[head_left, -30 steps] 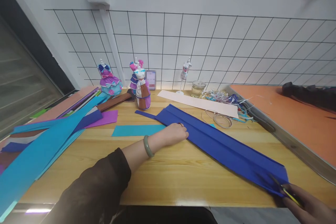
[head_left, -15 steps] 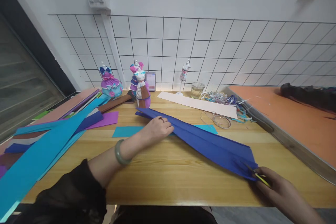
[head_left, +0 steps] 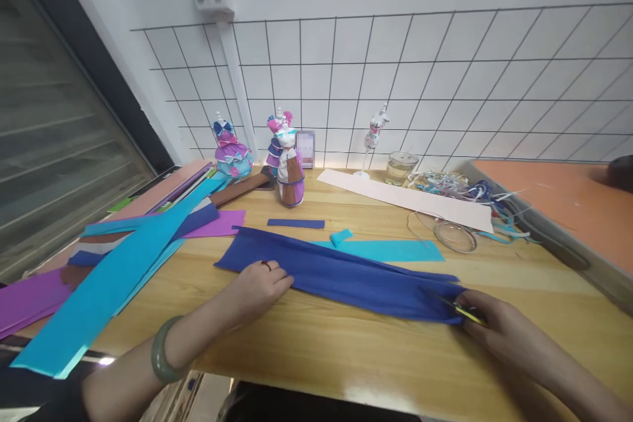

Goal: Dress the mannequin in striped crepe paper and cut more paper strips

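A long, folded strip of dark blue crepe paper (head_left: 346, 277) lies across the front of the table. My left hand (head_left: 264, 285), fingers pinched together, grips its near edge toward the left. At the right end of the strip, my right hand (head_left: 487, 320) is closed round a pair of scissors (head_left: 467, 313) with a yellow handle. The dark blades lie over the blue paper and point left. My right fingers also touch the paper's end, but their grip there is partly hidden. Under the far edge of the blue paper shows a turquoise strip (head_left: 395, 250), with a small turquoise roll (head_left: 341, 237) by it.
A narrow blue strip (head_left: 297, 223) lies farther back. Several dressed mini mannequins (head_left: 289, 175) and a bare-stand mannequin (head_left: 376, 132) stand by the wall grid. A glass (head_left: 399, 168), paper scraps (head_left: 455, 188), a wire coil (head_left: 455, 236) and a pale strip (head_left: 405, 199) lie right; coloured strips (head_left: 123, 277) left.
My left hand has shifted toward me and left, with the paper's left end swung nearer. The narrow blue strip and small roll now show. The view has also shifted.
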A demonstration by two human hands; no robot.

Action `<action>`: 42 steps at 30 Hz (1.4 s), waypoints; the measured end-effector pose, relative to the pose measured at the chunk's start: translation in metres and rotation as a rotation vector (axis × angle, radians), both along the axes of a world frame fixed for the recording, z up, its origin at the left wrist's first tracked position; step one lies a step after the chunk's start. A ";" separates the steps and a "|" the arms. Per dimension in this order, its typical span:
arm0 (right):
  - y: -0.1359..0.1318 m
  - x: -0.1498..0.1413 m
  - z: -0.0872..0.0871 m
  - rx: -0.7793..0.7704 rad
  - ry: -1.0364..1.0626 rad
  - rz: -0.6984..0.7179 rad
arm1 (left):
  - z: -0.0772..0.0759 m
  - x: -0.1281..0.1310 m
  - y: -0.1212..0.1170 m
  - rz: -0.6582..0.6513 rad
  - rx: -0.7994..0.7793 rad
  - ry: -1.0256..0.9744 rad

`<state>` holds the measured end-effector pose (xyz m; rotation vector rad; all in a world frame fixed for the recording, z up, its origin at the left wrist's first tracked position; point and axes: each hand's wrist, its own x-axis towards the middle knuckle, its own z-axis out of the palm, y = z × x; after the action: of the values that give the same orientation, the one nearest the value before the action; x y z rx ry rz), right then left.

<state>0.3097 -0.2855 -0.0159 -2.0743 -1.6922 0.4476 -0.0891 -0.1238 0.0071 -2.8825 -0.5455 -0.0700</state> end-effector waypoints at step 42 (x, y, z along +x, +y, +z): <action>0.137 -0.015 0.011 0.017 0.037 0.258 | 0.025 0.130 0.103 0.086 -0.417 -0.022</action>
<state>0.2950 -0.1483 -0.0046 -1.8301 -1.9428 0.5449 0.0410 -0.0205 0.0320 -3.2568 -0.7677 0.0295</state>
